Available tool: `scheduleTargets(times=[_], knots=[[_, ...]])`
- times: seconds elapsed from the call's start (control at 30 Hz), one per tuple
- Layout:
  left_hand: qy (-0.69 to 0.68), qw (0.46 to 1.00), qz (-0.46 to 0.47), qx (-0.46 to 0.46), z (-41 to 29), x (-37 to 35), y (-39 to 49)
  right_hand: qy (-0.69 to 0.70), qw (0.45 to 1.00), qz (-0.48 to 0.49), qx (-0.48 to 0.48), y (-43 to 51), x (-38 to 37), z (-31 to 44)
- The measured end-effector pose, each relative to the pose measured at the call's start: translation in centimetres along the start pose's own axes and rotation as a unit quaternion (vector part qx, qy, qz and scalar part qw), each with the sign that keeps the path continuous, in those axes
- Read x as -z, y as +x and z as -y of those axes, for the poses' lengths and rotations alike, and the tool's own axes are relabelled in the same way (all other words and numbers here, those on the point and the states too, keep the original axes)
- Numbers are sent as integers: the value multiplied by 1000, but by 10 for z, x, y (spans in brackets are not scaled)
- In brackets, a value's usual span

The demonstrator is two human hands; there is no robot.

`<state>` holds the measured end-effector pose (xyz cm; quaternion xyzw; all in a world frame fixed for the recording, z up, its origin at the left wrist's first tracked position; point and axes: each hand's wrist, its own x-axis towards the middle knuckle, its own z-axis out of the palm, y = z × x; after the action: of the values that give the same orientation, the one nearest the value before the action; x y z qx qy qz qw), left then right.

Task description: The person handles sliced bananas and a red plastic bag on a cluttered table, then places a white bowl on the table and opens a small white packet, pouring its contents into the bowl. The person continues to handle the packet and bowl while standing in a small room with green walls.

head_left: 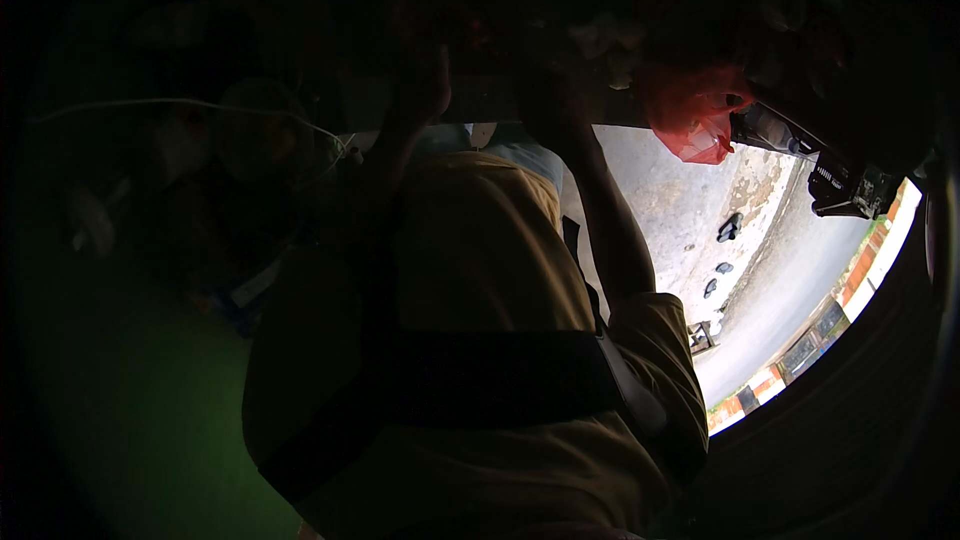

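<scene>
Deep shadow covers most of the head view. My left hand is at the near edge of a dark work surface; its thumb side catches a little light. To the right, my right hand reaches over the same edge, with the bare forearm lit from behind. The fingers of both hands are lost in the dark, so what they hold or touch cannot be told. Beyond them lie dim, unclear things, one faintly reddish. A red plastic bag hangs over the edge to the right of my right hand.
Pale lumpy objects lie beyond my right hand. A thin white cord crosses the left side near a dim rounded container. A black plastic crate or case is at the right. Dark footwear lies on the bright floor outside.
</scene>
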<state>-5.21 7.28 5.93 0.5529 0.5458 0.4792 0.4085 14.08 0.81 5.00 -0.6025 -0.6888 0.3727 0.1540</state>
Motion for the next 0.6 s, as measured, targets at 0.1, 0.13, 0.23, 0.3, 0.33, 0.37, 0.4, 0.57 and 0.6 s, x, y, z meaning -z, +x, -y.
scheduleTargets(times=[0.1,0.13,0.23,0.3,0.33,0.37,0.4,0.57,0.6], knots=[[-31,999,-20,39,14,1,-10,183,977,24,-102,1,8,20],[-55,994,38,89,29,10,-11,245,964,-11,-101,0,2,27],[-43,967,145,206,11,22,-5,326,931,19,-163,7,2,40],[-99,947,167,257,6,25,-2,346,922,63,-165,7,-6,31],[-144,937,161,275,8,24,0,354,922,73,-139,6,-17,20],[-172,928,156,292,11,23,3,365,917,80,-143,2,-24,9],[-185,924,145,302,12,23,6,376,911,91,-146,3,-20,16],[-191,921,132,314,17,16,21,379,902,112,-173,-17,-9,24],[-185,922,131,313,17,16,23,406,890,121,-168,-23,-8,23]])
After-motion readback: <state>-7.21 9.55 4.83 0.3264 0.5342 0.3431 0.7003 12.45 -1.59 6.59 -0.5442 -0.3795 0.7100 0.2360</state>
